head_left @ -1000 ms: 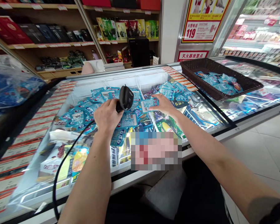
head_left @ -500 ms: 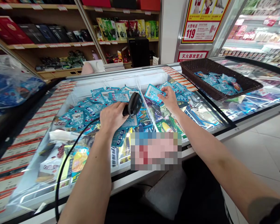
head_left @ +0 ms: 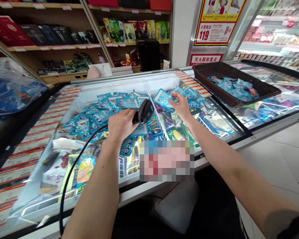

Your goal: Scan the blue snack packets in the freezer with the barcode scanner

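My left hand (head_left: 121,124) is closed around the handle of a black barcode scanner (head_left: 145,111), whose head tilts to the right over the open chest freezer (head_left: 164,81). A black cable (head_left: 67,186) runs from the scanner down past my left arm. My right hand (head_left: 181,105) pinches a light blue packet (head_left: 162,98) by its edge and holds it a little right of the scanner head. Under both hands lies a heap of the same blue packets (head_left: 94,116), split by a white wire divider (head_left: 159,122).
A dark woven basket (head_left: 261,88) with several blue packets stands on the freezer's glass lid at the right. A plastic bag of blue packets (head_left: 12,88) sits at the far left. Shelves of boxed goods (head_left: 47,36) line the back wall. Tiled floor lies at the right.
My right hand lifted the blue packet up and to the right, away from the heap. The scanner head tipped from upright over to the right and my left hand shifted slightly right.
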`<state>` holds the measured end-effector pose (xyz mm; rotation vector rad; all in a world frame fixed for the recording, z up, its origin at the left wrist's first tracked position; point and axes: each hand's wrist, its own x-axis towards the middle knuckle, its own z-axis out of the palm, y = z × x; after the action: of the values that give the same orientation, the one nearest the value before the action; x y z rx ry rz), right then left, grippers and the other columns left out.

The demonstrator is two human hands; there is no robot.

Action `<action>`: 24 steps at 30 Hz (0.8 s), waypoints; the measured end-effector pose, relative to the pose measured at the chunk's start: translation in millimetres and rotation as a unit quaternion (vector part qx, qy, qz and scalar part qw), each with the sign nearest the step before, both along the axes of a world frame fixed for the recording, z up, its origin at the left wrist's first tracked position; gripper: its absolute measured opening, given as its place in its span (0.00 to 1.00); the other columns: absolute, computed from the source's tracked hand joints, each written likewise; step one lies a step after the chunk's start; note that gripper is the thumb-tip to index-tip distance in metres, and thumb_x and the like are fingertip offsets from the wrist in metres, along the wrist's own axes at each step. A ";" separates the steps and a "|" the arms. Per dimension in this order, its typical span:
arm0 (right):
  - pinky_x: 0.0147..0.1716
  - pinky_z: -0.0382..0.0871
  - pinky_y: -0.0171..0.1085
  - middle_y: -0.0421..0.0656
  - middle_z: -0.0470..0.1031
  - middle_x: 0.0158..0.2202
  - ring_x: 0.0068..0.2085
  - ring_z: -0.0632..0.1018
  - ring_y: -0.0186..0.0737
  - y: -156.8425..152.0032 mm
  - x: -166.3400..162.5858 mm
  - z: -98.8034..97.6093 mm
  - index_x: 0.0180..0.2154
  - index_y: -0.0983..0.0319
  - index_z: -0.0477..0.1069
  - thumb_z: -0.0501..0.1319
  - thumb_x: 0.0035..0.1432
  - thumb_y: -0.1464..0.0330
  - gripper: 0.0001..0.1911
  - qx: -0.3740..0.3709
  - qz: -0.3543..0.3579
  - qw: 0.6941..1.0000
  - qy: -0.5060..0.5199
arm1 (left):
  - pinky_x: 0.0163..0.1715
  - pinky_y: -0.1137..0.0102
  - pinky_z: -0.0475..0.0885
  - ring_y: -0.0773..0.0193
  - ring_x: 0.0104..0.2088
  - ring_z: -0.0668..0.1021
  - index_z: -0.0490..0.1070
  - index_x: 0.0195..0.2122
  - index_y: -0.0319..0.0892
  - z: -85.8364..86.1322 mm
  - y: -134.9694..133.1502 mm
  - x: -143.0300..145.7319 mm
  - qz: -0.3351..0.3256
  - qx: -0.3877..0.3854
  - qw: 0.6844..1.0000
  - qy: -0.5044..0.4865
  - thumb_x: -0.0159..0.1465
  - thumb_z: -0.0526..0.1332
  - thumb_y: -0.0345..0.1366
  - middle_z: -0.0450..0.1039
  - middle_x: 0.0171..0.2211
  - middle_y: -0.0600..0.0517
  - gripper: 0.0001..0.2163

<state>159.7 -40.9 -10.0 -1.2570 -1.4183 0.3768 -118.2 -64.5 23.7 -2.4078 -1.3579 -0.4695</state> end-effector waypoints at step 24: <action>0.44 0.71 0.43 0.44 0.76 0.41 0.43 0.77 0.42 3.3 -2.6 -5.7 0.40 0.61 0.67 0.57 0.56 0.55 0.17 0.020 0.017 1.000 -0.017 | 0.35 0.64 0.66 0.50 0.45 0.76 0.70 0.51 0.44 3.4 -2.4 2.0 -0.014 -0.019 1.000 0.016 0.61 0.54 0.41 0.76 0.42 0.45 0.18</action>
<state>157.1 -37.6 -15.6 -1.2135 -1.4715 0.3502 -116.2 -66.9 27.1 -2.4574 -1.3331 -0.4145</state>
